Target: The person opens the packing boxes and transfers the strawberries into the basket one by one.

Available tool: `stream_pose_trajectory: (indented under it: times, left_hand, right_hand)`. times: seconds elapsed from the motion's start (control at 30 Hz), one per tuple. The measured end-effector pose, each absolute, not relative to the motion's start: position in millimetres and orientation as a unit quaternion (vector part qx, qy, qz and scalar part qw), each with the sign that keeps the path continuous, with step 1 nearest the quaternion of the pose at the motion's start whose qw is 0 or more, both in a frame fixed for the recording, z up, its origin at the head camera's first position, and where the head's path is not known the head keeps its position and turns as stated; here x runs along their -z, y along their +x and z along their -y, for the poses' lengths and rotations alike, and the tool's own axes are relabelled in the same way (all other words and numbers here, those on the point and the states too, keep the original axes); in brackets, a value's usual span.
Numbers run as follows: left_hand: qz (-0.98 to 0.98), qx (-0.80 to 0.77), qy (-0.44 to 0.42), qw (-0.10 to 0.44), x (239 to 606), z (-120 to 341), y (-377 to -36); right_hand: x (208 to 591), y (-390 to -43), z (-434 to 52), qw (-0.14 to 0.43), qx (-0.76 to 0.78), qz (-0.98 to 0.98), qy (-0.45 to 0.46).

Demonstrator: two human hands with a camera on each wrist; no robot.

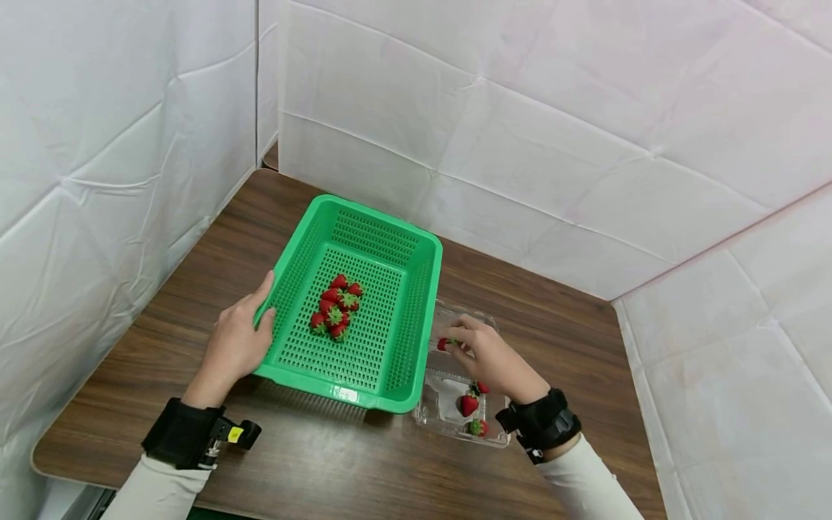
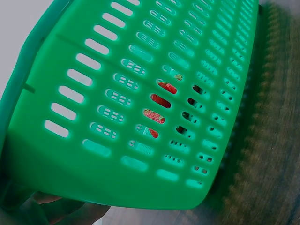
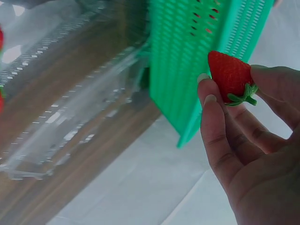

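In the left wrist view the green basket [image 2: 140, 93] fills the frame, its rim cut off at the top and left; the strawberries [image 2: 159, 108] inside show only as red slivers through the slots, and the left hand [image 2: 56, 211] is barely visible at the bottom edge. In the right wrist view the clear plastic container [image 3: 70, 108] is blurred.

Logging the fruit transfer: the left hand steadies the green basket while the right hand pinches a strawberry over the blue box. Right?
Not blue: the head view shows the box is clear plastic. The left hand does steady the green basket, and the right hand pinches a strawberry.
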State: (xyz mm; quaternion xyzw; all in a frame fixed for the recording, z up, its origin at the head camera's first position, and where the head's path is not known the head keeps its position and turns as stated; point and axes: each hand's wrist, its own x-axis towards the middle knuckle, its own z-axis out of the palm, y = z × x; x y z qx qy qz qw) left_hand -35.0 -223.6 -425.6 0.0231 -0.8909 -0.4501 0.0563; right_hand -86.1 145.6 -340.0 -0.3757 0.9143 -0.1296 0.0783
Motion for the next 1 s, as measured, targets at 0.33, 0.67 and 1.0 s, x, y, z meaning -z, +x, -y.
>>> stream_pose_trajectory:
  times: [0.33, 0.67, 1.0]
  left_hand:
    - [0.893, 0.447, 0.025, 0.046, 426.0, 224.6, -34.5]
    - [0.894, 0.446, 0.028, 0.039, 424.1, 224.2, -34.8]
    - [0.893, 0.447, 0.026, 0.045, 424.7, 224.0, -35.1]
  right_hand:
    - [330.6, -98.3, -117.4, 0.089, 0.145, -0.909, -0.380]
    - [331.2, -111.4, -87.0, 0.064, 0.139, -0.894, -0.421]
    - [328.6, -121.8, -51.6, 0.086, 0.120, -0.902, -0.405]
